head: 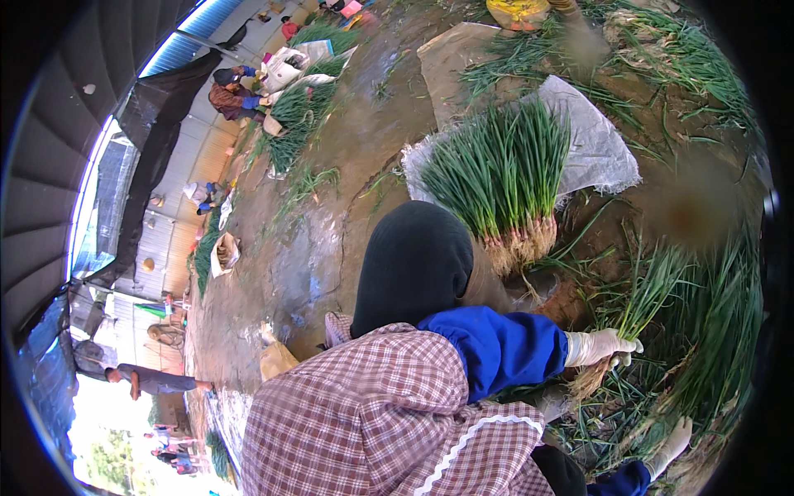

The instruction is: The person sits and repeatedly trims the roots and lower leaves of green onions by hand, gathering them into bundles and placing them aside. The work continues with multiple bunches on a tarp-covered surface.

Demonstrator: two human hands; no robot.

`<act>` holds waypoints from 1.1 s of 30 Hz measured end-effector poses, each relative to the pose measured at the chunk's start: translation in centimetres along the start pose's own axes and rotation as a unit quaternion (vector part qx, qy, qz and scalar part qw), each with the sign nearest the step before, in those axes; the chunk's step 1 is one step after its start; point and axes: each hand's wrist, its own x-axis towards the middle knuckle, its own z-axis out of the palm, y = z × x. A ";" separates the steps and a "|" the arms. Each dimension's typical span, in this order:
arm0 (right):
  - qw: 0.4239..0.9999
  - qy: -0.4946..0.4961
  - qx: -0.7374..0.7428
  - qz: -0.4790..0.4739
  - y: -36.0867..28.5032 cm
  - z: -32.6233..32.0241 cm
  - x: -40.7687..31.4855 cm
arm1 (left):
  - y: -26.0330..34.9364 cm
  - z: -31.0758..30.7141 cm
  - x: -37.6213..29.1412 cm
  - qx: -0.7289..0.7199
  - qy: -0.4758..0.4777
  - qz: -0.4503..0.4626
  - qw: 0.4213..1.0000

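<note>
My left hand [605,348], in a pale glove, is closed around a small bunch of green onions [642,304]; their roots hang below the fist. My right hand [671,443], gloved too, lies low at the right beside a large heap of loose green onions [719,335]. Its fingers are partly hidden, so its grip cannot be told. Beyond my dark-clad knee [412,260], a row of green onions [502,167] lies side by side on a white woven plastic sheet [595,149], roots towards me.
Wet muddy floor [310,248] carries scattered leaves. More green onions [695,74] and a yellow bag [518,12] lie at the top. A co-worker [232,93] bends over heaps farther off; another person [155,378] stands at the lower left. An open sack [224,254] rests on the floor.
</note>
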 end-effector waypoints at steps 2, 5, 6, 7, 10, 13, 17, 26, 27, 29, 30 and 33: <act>0.999 0.033 -0.007 0.016 1.2 -1.3 0.1 | -0.2 0.5 0.3 -0.018 -0.009 -0.002 1.000; 0.992 0.077 -0.037 -0.097 -1.6 5.4 -6.2 | -1.6 0.3 -1.1 -0.005 0.004 -0.029 1.000; 0.997 0.038 0.024 -0.062 -3.4 8.0 -8.5 | -2.0 1.1 -1.3 -0.013 0.025 -0.047 0.999; 0.996 -0.005 0.091 -0.025 -5.4 11.2 -11.2 | -3.3 0.8 -1.2 0.016 0.018 -0.015 1.000; 0.996 -0.046 -0.023 -0.079 -1.4 17.1 -13.6 | -5.2 -0.1 -1.2 0.080 0.063 0.000 0.995; 0.991 -0.076 -0.082 -0.076 -1.1 19.4 -16.3 | -3.8 0.2 -2.2 0.137 0.094 -0.042 0.985; 0.990 -0.103 -0.070 -0.059 -2.3 21.5 -17.2 | -2.0 -1.4 -2.2 0.313 0.031 -0.015 0.949; 0.872 -0.407 0.273 0.000 -7.0 8.1 -21.0 | -2.0 -5.3 1.6 0.109 0.106 -0.072 0.986; 0.922 -0.351 0.153 -0.056 -4.6 9.0 -19.8 | -2.0 -4.5 1.4 0.102 0.087 -0.078 0.988; 0.933 -0.103 -0.298 -0.175 -0.5 12.2 -16.8 | -3.0 -3.9 0.8 0.078 0.031 -0.127 0.988; 0.945 -0.090 -0.283 -0.137 -1.2 14.1 -15.5 | -3.0 -4.5 0.2 0.097 0.033 -0.140 0.985; 0.966 -0.186 0.146 0.101 -2.3 18.8 -13.6 | -4.5 -4.5 -0.6 0.093 -0.001 -0.167 0.982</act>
